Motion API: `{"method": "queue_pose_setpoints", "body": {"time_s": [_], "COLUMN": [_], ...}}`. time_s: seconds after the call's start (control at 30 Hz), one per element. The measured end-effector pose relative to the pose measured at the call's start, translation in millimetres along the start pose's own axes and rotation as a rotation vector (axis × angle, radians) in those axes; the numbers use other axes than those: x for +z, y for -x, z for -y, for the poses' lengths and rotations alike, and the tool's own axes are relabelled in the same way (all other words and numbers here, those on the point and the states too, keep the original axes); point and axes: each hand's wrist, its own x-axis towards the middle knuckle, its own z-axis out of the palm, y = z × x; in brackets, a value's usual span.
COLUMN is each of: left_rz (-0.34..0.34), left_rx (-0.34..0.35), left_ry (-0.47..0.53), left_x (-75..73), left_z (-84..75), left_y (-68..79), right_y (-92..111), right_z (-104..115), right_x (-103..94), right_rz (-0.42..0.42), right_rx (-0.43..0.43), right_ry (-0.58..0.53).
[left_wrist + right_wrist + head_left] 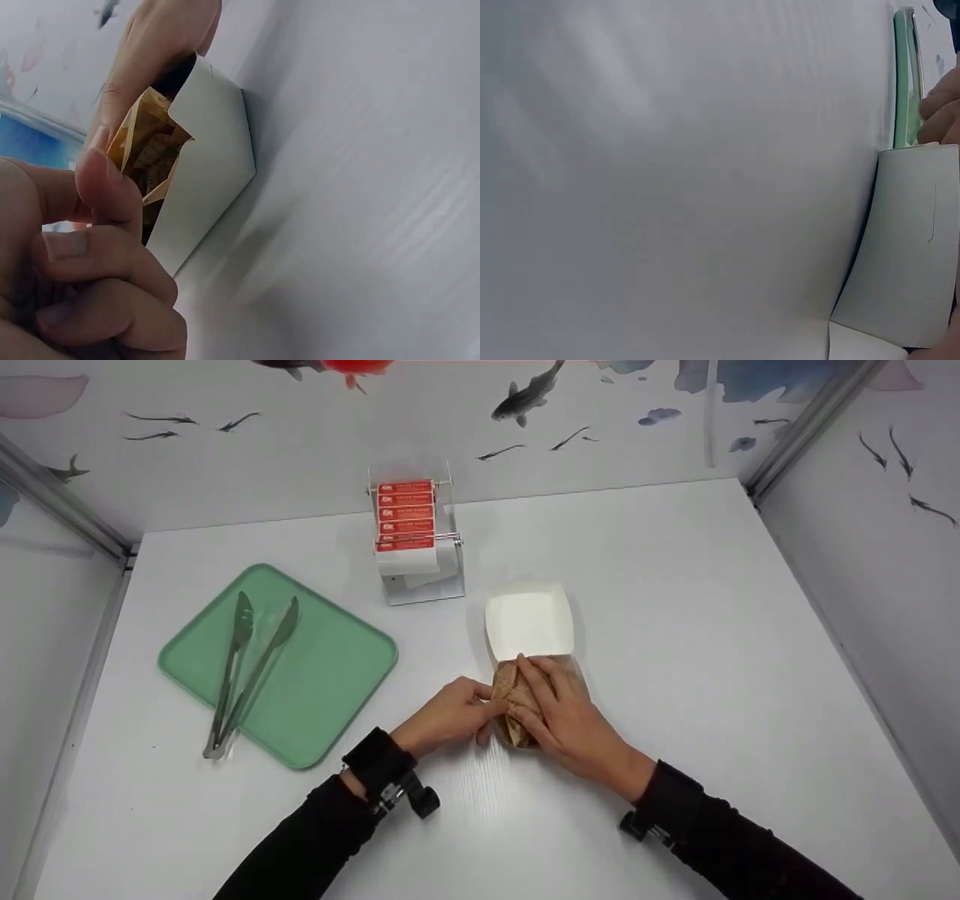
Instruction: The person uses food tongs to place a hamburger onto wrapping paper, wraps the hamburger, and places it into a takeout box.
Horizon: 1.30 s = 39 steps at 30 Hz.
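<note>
A white clamshell takeout box (529, 624) stands on the white table with its lid folded back, away from the person. Inside its base lies a crumpled brown paper wrapper (517, 690), its folds also visible in the left wrist view. My right hand (574, 720) lies over the wrapper from the right, fingers stretched across it and pressing down. From the left, my left hand (457, 711) pinches the wrapper's edge at the box wall (202, 150), its other fingers curled outside the box. What the wrapper contains is hidden.
Left of the box lies a green tray (322, 675) with metal tongs (238, 675) resting across it. Behind stands a label dispenser (420, 585) with a roll of red labels (406, 514). Printed panels (420, 427) wall the table at the back and sides.
</note>
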Motion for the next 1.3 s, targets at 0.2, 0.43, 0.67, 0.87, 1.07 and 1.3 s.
{"method": "queue_pose_setpoints", "body": {"time_s": [0.2,0.43,0.67,0.87,1.07,1.3], "left_rz": [0.006,-0.049,-0.189,-0.314,-0.305,-0.208], "left_rx": [-0.048,-0.020,0.013,0.049,0.090,0.140], "left_ry": [0.155,0.043,-0.184,-0.319,-0.386,-0.411], "left_x": [1.7,4.3,5.5,10.9,14.1,11.8], "left_z": [7.8,6.2,7.6,8.1,6.5,6.9], "left_y": [2.7,2.0,0.2,-3.9,-4.1,-0.3], "right_y": [-1.4,-0.3,-0.6,-1.0,-1.3,-2.5], "right_z": [0.0,-1.3,-1.7,-2.4,-3.2,-4.3], "right_x": [-2.8,-3.0,-4.3,-6.0,-4.5,-5.4], "right_rz": [0.044,0.047,0.064,0.057,0.040,0.044], "right_rx": [0.005,0.000,-0.003,-0.062,-0.094,-0.108], "right_ry": [-0.012,-0.012,-0.028,-0.006,0.085,0.083]}}
